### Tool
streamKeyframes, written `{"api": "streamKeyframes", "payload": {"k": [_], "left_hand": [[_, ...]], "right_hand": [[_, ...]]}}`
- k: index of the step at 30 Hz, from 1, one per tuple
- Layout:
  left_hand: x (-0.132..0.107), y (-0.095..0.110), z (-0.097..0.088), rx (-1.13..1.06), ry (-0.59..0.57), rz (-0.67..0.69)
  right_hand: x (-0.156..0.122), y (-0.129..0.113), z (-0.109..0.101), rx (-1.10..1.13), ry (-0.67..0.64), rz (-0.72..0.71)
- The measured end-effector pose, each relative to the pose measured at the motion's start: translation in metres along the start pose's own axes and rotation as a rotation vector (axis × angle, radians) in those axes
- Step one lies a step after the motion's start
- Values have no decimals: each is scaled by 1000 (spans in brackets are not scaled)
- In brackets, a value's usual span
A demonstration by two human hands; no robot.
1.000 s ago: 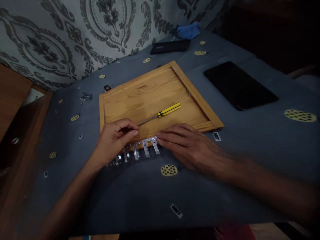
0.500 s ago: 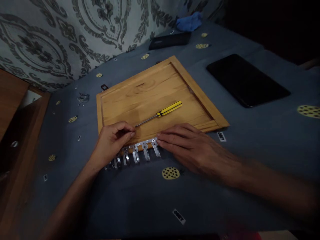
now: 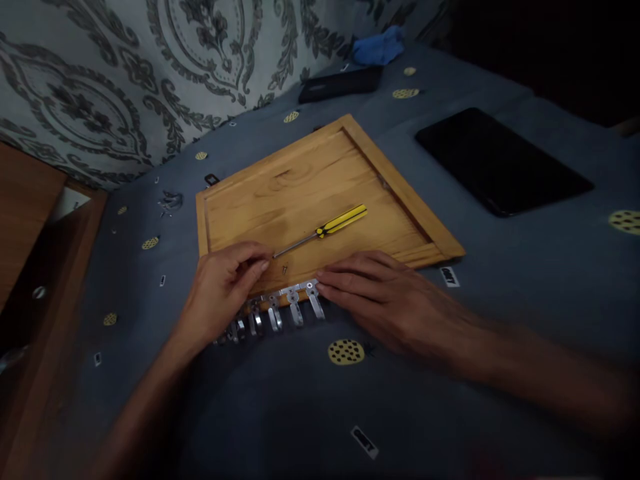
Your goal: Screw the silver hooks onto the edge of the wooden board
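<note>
A framed wooden panel [image 3: 260, 220] lies on the cloth, with a metal hook rail [image 3: 290, 291] along its near edge. Several curved hooks hang from the rail past the edge. My left hand [image 3: 225, 283] is over the rail's left part, thumb and forefinger pinched; what is between them, if anything, is hidden. Close to those fingertips are the tip of a yellow-handled screwdriver [image 3: 342, 221] and what looks like a small screw [image 3: 285, 269], both on the panel. My right hand [image 3: 385, 293] lies with fingers extended together, fingertips at the rail's right end.
To the right is a black tablet [image 3: 500, 163]. A dark flat case [image 3: 340, 85] and a blue cloth [image 3: 379, 47] lie behind the panel. Loose metal pieces [image 3: 171, 200] sit to the left, near an open wooden drawer [image 3: 65, 287]. A patterned curtain [image 3: 200, 60] hangs behind.
The small screw now shows on the panel beside my left fingertips, where bare wood was before. Both hands keep nearly the same place; the whole view has shifted slightly.
</note>
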State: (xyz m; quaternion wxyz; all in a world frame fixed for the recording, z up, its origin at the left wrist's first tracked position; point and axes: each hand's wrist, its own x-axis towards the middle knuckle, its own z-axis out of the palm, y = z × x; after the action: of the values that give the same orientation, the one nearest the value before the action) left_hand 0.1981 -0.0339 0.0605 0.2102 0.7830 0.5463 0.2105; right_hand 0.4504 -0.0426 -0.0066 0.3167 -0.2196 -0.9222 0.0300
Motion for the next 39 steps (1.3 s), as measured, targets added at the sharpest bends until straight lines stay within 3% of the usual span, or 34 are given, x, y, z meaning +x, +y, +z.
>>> {"api": "streamKeyframes", "payload": {"k": [5, 17, 27, 39], "left_hand": [[-9, 20, -8, 29, -25, 16], [-31, 28, 19, 334, -65, 161], [-36, 28, 35, 378, -21, 200], [-16, 16, 15, 251, -43, 119]], "right_hand": [[0, 0, 1, 19, -6, 1], [-5, 1, 8, 58, 19, 7], [-1, 0, 3, 32, 30, -12], [-2, 2, 6, 22, -1, -21]]}}
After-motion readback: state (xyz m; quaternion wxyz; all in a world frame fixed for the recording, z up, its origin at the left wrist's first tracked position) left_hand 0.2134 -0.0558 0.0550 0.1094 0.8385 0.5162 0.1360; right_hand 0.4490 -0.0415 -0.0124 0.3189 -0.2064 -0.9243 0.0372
